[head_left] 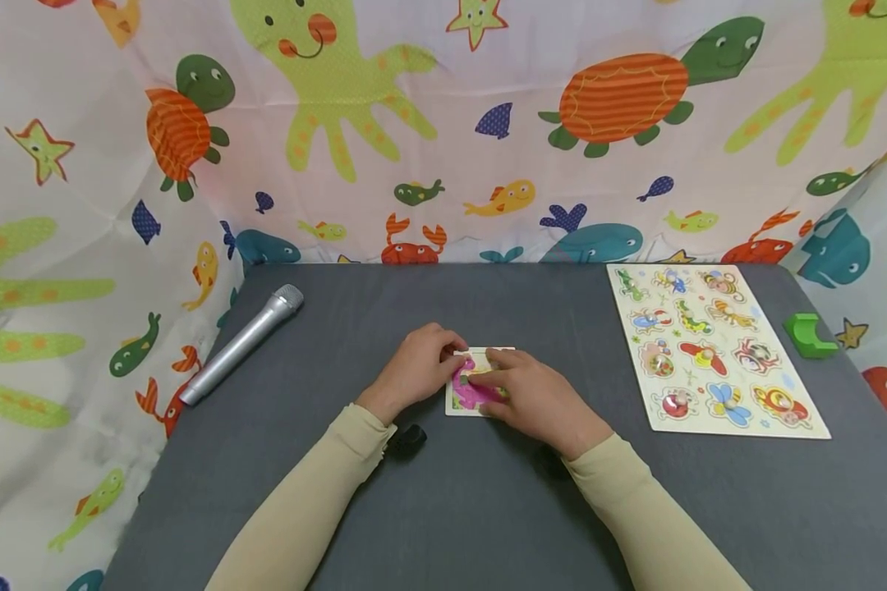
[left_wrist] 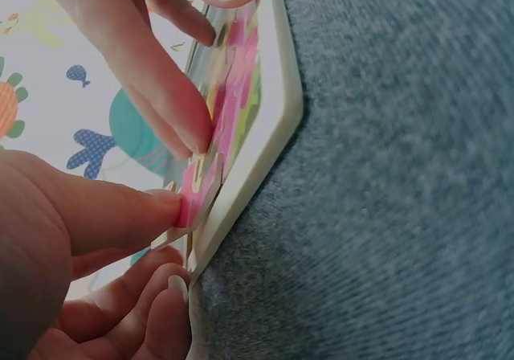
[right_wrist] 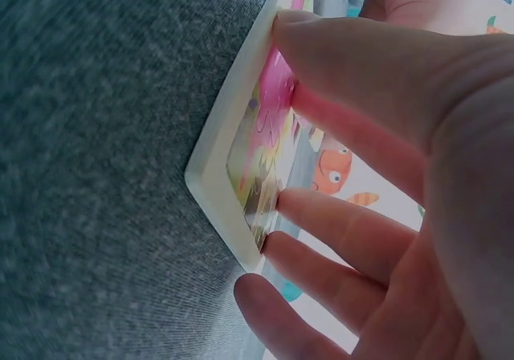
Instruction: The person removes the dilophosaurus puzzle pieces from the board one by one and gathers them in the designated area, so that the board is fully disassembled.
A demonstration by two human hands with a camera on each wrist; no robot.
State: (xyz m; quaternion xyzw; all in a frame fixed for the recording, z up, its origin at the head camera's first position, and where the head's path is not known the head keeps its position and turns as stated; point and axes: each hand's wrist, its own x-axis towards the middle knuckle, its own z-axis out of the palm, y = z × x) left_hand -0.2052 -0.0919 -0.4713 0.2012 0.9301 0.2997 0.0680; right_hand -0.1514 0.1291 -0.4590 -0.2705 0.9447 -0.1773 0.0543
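Note:
A small puzzle board (head_left: pixel 460 412) with a pale rim and a pink picture lies flat at the middle of the table, between both hands. At its left side my left hand (head_left: pixel 414 373) pinches a pink puzzle piece (left_wrist: pixel 197 199), thumb on top. That piece is tilted, one edge raised from the board in the left wrist view. My right hand (head_left: pixel 543 402) reaches over the board from the right. Its thumb touches the near rim, and its fairly straight fingers rest on the pink picture and far side. Part of the picture is hidden beneath the hands.
A silver microphone (head_left: pixel 244 343) lies at the table's left edge. To the right is a larger puzzle board (head_left: pixel 661 410) with insect and animal pictures, and beyond it a green curved block (head_left: pixel 809 336). A sea-animal cloth (head_left: pixel 458 98) hangs behind the grey table (head_left: pixel 443 525).

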